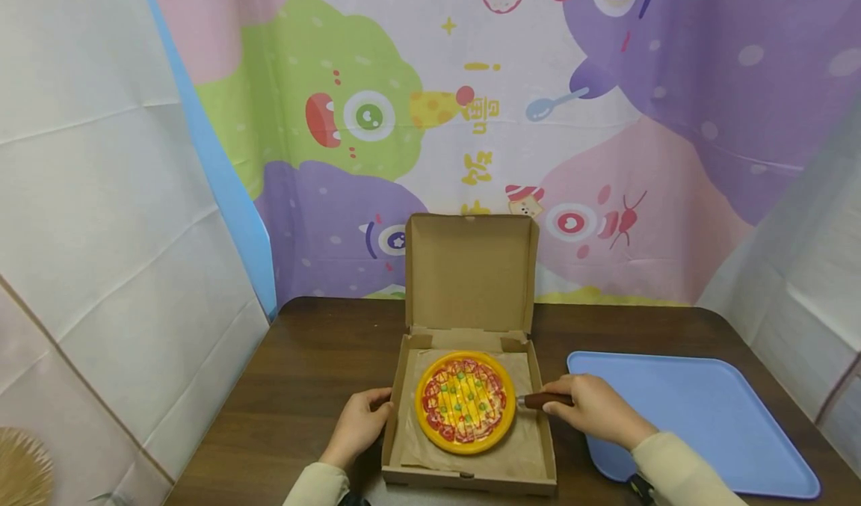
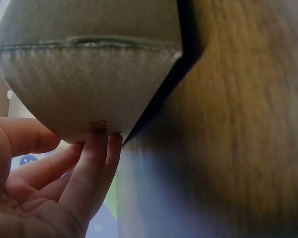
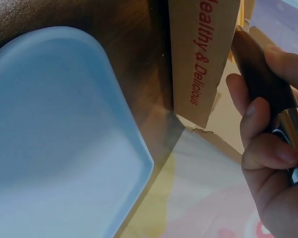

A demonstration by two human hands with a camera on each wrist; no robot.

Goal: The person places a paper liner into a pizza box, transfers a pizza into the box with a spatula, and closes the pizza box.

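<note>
A round toy pizza point(image 1: 464, 401) with a yellow rim and red and green toppings lies on brown paper point(image 1: 420, 454) inside an open cardboard pizza box point(image 1: 468, 478). My right hand point(image 1: 599, 409) grips the dark brown handle point(image 1: 548, 400) of a utensil over the box's right wall; the handle also shows in the right wrist view point(image 3: 258, 74). Its metal neck meets the pizza's right edge, and its far end is hidden there. My left hand point(image 1: 359, 420) touches the box's left wall from outside; in the left wrist view, extended fingers point(image 2: 87, 168) press beside red print.
A light blue tray point(image 1: 686, 416) lies on the dark wooden table point(image 1: 303, 371) to the right of the box. The box lid point(image 1: 471, 274) stands upright at the back, before a cartoon-printed curtain point(image 1: 336, 117). White cloth hangs at both sides.
</note>
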